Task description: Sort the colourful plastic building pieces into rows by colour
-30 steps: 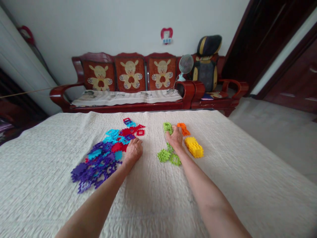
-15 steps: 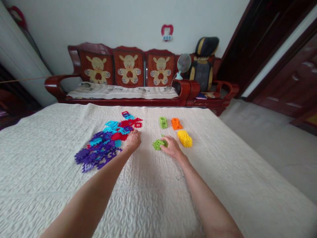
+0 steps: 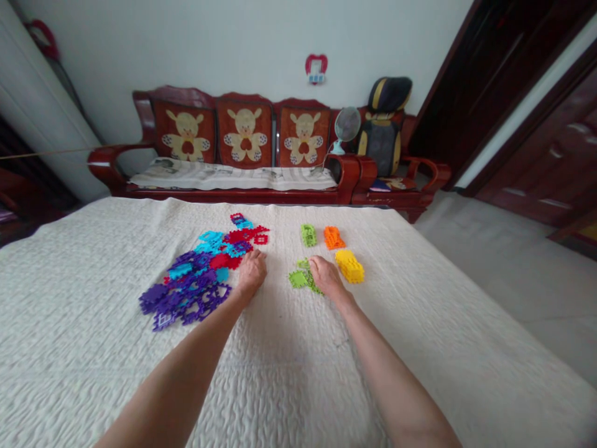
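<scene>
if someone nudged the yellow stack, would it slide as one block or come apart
The yellow stack might splay, since its pieces look layered and slightly uneven. Lying low and flat-sided on the quilted cover, it seems unlikely to roll.

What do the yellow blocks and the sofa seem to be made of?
The yellow blocks look like matte plastic, judging by their even colour and moulded notched edges. The sofa is probably varnished wood: dark red, with glossy highlights on its curved arms.

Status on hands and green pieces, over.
Right hand at notched light-green plastic pieces, partly hiding them. Left hand beside red-blue-purple plastic pile. Grips unclear.
</scene>
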{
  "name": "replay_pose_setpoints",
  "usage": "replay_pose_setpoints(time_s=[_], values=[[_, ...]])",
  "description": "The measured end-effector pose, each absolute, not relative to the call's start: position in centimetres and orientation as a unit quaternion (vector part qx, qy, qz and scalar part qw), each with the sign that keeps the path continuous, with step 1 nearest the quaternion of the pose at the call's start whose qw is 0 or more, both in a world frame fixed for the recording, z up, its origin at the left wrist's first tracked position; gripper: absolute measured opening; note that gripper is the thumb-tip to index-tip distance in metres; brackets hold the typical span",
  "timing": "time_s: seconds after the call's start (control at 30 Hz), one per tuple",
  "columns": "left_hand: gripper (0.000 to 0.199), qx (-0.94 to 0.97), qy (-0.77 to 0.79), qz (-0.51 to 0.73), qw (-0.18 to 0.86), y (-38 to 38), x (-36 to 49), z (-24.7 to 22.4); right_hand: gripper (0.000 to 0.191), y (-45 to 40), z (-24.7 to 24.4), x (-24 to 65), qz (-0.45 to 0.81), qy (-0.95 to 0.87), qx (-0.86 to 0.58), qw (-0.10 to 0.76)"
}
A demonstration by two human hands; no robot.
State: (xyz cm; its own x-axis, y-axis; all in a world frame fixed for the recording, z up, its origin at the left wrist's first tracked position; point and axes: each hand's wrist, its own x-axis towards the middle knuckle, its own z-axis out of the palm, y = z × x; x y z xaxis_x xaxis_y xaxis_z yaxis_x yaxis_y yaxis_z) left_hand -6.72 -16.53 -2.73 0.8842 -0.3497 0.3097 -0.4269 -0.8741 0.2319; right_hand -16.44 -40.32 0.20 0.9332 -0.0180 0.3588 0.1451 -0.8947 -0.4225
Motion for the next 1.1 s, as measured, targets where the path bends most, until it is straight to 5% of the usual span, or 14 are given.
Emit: replay_pose_setpoints(time_s=[0.37, 1.1], values=[[0.032, 0.963, -0.200, 0.123, 0.132, -16.6, -7.1, -2.3, 0.037, -42.6, 1.3, -10.1, -0.141, 0.117, -0.973, 0.141], [0.031, 0.965, -0.198, 0.105, 0.135, -16.7, -7.1, -2.1, 0.053, -39.1, 1.2, -9.6, -0.150, 0.260, -0.934, 0.194]])
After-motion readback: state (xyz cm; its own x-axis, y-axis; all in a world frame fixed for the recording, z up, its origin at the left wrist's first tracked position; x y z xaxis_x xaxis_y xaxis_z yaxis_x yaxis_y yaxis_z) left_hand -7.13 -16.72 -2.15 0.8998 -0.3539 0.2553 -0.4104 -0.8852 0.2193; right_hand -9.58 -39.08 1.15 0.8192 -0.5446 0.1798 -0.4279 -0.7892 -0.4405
